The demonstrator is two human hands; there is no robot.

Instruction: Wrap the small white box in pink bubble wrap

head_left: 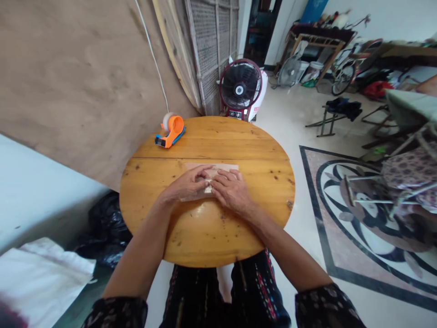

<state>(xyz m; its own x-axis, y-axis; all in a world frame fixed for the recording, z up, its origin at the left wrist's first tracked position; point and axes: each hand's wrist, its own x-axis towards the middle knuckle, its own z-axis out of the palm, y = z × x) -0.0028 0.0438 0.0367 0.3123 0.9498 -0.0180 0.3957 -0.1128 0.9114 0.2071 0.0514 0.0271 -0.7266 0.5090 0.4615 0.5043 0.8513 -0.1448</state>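
A flat, pale, partly see-through sheet or bag (228,166) lies on the round wooden table (205,237) beneath both hands. My left hand (187,183) rests on its left side, thumb and forefinger curved and apart. On the right side, my right hand (232,189) lies palm down with the fingers spread. Between the fingertips of the two hands is a small whitish piece (208,187), partly covered. I cannot make out exactly what it is. An orange and blue tape dispenser (174,130) with a roll of tape stands at the table's far left.
A dark red electric fan (241,86) stands behind the table. A large wooden board (85,73) leans along the left side, with black plastic bags (109,223) below it. On the right are a folding stool (329,114) and a patterned chair (409,173).
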